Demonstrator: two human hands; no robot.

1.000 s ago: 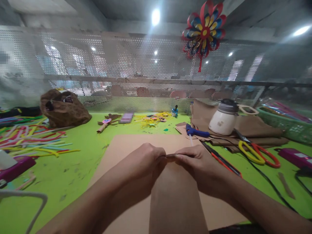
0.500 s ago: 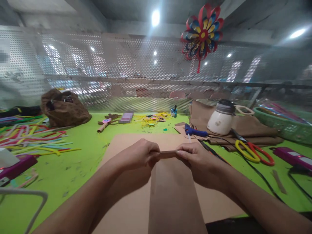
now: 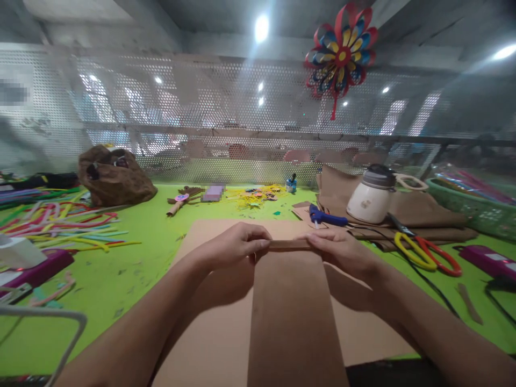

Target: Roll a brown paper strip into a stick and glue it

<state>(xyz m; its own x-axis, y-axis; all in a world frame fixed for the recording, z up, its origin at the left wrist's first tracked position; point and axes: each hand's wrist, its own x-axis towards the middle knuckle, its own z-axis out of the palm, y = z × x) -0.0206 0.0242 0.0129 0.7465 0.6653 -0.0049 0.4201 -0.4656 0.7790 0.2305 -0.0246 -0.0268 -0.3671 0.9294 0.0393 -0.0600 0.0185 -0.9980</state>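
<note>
A long brown paper strip [image 3: 293, 317] runs from the bottom of the view up to a narrow folded band at its far end. My left hand [image 3: 245, 244] pinches the left end of that band between thumb and fingers. At the right end, my right hand [image 3: 336, 248] grips it the same way, knuckles up. Beneath the strip lies a larger, lighter brown sheet [image 3: 217, 338]. Just beyond my right hand rests a blue glue gun [image 3: 332, 219] with its nozzle pointing down.
On the green table [image 3: 133, 285], colourful strips [image 3: 80, 228] and a brown bag [image 3: 115, 180] lie left. Scissors [image 3: 437, 255], a white bottle [image 3: 371, 199], folded brown paper [image 3: 429, 209], a green basket [image 3: 471, 199] and a purple power strip [image 3: 489, 263] are right. A wire frame [image 3: 78, 333] stands front left.
Both hands have shifted slightly right and away. The folded band now shows wider between them, and more of the strip below it lies in view. The whole view has turned a little left.
</note>
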